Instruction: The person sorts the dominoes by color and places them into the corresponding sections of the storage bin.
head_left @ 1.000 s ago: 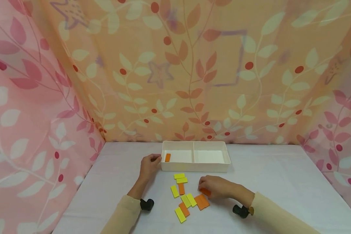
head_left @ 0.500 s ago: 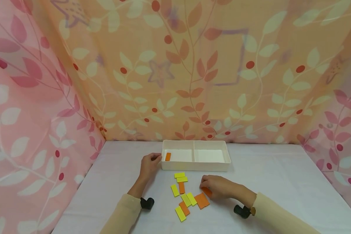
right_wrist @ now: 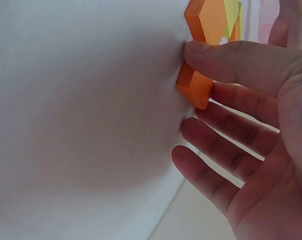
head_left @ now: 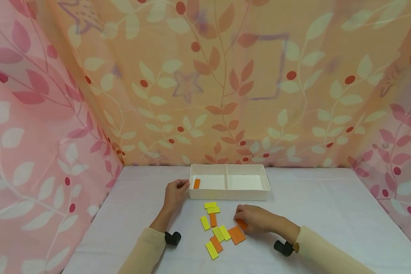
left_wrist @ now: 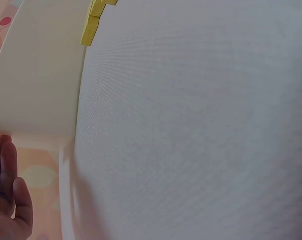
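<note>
orange tile (right_wrist: 198, 90) in the right hand (head_left: 255, 219), low down at the white table (head_left: 311, 205) — whether an edge rests on the cloth, i cannot tell. the thumb lies over one side of it and the nearest fingers come against the other in a narrow pinch; the last two fingers are spread and hold nothing.

seen from the head, its long axis runs aslant, far end to the left, near end tucked back under the hand. what matters most, as i judge it, is that the white box (head_left: 229, 195) lies beyond the tile: the right compartment (head_left: 244, 182) about straight ahead, the left compartment (head_left: 212, 182) off to the forward left, past the divider (that one has another orange tile (head_left: 196, 183) near its left end, long axis pointing mostly away from the person).

the right hand is plainly the nearer. the left hand (head_left: 174, 193) is well apart, fingertips at the box's left end, fingers fairly straight and gripping nothing that i can see. just on the near side of the pinched tile lies a pair of orange tiles (head_left: 236, 235) — and left of those, loose yellow tiles (head_left: 218, 234).
</note>
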Action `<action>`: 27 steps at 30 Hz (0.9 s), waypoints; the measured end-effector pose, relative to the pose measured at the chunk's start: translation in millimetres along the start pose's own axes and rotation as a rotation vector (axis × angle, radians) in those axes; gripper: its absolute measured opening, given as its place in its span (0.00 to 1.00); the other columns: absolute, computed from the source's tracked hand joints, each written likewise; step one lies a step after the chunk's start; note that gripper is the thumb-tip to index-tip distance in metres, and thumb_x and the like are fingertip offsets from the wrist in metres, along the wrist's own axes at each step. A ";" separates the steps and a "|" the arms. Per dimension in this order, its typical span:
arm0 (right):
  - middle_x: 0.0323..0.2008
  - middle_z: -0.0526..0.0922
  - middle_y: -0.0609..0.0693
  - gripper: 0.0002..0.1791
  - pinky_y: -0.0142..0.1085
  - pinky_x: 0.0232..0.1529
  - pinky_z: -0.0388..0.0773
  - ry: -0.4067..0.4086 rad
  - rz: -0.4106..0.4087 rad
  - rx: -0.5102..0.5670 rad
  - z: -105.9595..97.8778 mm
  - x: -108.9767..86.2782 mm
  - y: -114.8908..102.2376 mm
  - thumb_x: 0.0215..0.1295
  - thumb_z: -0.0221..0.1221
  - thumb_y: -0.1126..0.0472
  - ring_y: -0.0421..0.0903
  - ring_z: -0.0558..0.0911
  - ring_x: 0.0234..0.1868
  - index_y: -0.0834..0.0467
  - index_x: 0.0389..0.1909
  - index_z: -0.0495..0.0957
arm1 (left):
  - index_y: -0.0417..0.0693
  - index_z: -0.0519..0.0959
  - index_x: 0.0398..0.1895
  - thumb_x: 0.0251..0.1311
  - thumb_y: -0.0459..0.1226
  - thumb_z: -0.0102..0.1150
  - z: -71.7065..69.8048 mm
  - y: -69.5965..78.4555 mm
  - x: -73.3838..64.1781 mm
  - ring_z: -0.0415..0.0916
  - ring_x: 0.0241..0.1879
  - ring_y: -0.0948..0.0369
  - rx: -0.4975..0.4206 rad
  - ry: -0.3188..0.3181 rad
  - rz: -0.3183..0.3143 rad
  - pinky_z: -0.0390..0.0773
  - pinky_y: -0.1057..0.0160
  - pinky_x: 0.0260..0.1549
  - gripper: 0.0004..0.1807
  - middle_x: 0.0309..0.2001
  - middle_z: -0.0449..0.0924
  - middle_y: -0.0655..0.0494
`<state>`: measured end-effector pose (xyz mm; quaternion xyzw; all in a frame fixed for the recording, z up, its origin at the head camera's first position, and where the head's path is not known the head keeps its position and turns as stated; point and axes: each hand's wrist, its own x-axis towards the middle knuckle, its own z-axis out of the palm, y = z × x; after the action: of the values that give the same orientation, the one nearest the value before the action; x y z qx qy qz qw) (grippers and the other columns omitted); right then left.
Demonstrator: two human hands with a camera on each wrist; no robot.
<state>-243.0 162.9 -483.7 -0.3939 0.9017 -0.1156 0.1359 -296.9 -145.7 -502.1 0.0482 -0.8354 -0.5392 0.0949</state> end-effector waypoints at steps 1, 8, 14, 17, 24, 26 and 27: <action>0.43 0.77 0.43 0.16 0.31 0.47 0.77 0.001 0.001 0.001 0.1 0.1 0.1 0.55 0.68 0.60 0.35 0.71 0.38 0.54 0.46 0.83 | 0.38 0.85 0.43 0.62 0.37 0.60 -0.1 0.1 -0.1 0.79 0.38 0.56 0.000 -0.001 -0.002 0.80 0.64 0.39 0.12 0.41 0.86 0.43; 0.42 0.76 0.43 0.18 0.30 0.45 0.77 0.002 0.012 0.018 1.1 1.0 1.4 0.53 0.69 0.58 0.34 0.70 0.37 0.54 0.46 0.83 | 0.39 0.84 0.44 0.63 0.38 0.60 -0.1 -0.5 0.0 0.78 0.39 0.56 0.007 -0.009 -0.015 0.81 0.62 0.42 0.13 0.42 0.86 0.44; 0.41 0.76 0.43 0.18 0.29 0.43 0.76 0.000 0.021 0.026 -1.3 0.7 0.6 0.52 0.69 0.57 0.34 0.69 0.35 0.54 0.46 0.83 | 0.39 0.84 0.44 0.63 0.38 0.59 0.5 -0.6 -0.6 0.78 0.38 0.57 0.009 -0.005 -0.022 0.80 0.63 0.41 0.13 0.42 0.86 0.44; 0.40 0.75 0.43 0.18 0.29 0.40 0.74 0.004 0.036 0.043 -4.6 0.3 0.0 0.52 0.70 0.57 0.35 0.69 0.35 0.54 0.46 0.83 | 0.38 0.84 0.44 0.63 0.38 0.60 0.6 -0.5 -0.5 0.78 0.38 0.57 0.006 -0.004 -0.021 0.80 0.64 0.40 0.13 0.42 0.86 0.44; 0.42 0.75 0.42 0.20 0.31 0.42 0.76 0.043 0.061 0.066 -18.8 1.6 4.6 0.52 0.70 0.57 0.38 0.72 0.38 0.55 0.48 0.82 | 0.38 0.84 0.44 0.63 0.38 0.60 1.1 -1.1 0.1 0.78 0.38 0.56 0.010 -0.002 -0.012 0.80 0.64 0.40 0.13 0.42 0.86 0.44; 0.42 0.76 0.43 0.21 0.32 0.43 0.77 0.061 0.061 0.081 -24.9 2.1 6.1 0.53 0.70 0.57 0.40 0.74 0.40 0.55 0.49 0.82 | 0.38 0.84 0.44 0.63 0.38 0.60 1.3 -1.3 0.5 0.78 0.38 0.56 0.011 -0.003 -0.012 0.79 0.65 0.40 0.13 0.42 0.86 0.44; 0.43 0.76 0.44 0.21 0.32 0.43 0.77 0.070 0.059 0.087 -28.0 2.5 6.7 0.53 0.70 0.57 0.41 0.75 0.40 0.56 0.49 0.82 | 0.38 0.84 0.44 0.63 0.38 0.60 1.2 -1.0 0.5 0.78 0.38 0.56 0.012 -0.003 -0.011 0.79 0.65 0.39 0.13 0.42 0.86 0.44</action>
<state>-258.7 168.3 -460.0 -0.3567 0.9111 -0.1645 0.1246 -297.7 -145.1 -503.4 0.0528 -0.8385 -0.5347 0.0904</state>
